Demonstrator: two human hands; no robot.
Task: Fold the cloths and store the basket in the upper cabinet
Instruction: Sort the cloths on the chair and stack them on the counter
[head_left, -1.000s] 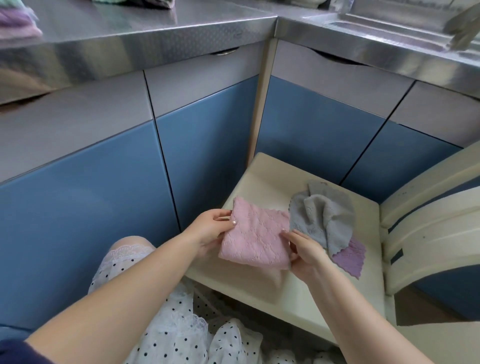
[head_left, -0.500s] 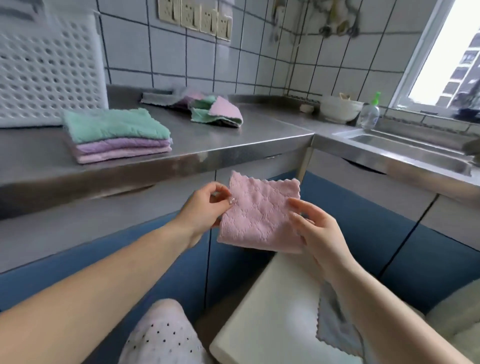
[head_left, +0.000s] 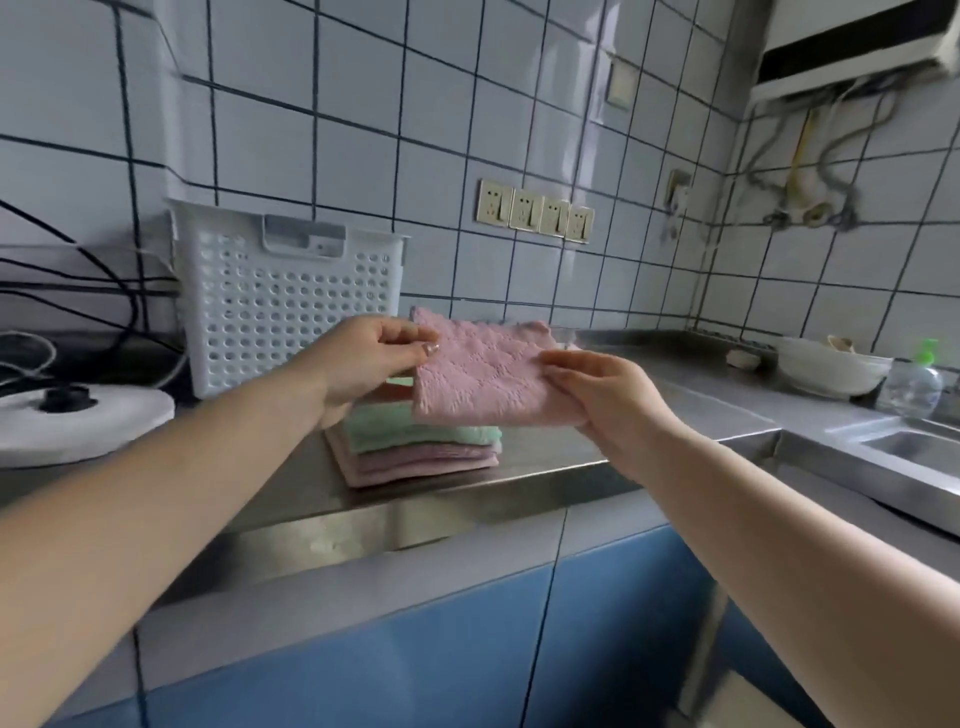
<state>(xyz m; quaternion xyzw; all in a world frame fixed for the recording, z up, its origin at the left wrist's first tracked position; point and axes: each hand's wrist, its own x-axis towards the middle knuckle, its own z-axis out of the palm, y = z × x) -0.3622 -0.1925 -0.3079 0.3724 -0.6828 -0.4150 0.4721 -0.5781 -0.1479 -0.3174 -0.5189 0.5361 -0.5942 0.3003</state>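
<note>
A folded pink cloth (head_left: 483, 371) hangs in the air just above a stack of folded cloths (head_left: 421, 449), green on top and pink below, on the steel counter (head_left: 670, 410). My left hand (head_left: 363, 364) pinches the pink cloth's left edge. Its right edge is gripped by my right hand (head_left: 602, 395). Behind the stack a white perforated basket (head_left: 285, 301) stands against the tiled wall. The unfolded cloths further back on the counter are hidden behind the held cloth.
A white round appliance (head_left: 78, 415) with black cables sits at the left. A white bowl (head_left: 831, 366), a clear bottle with a green pump (head_left: 917, 382) and the sink (head_left: 914, 447) are at the right. Blue cabinet doors (head_left: 415, 649) lie below the counter.
Both hands have lifted the folded pink cloth from the stool up over the counter, to just above the stack. The view has swung upward from the floor to the wall.
</note>
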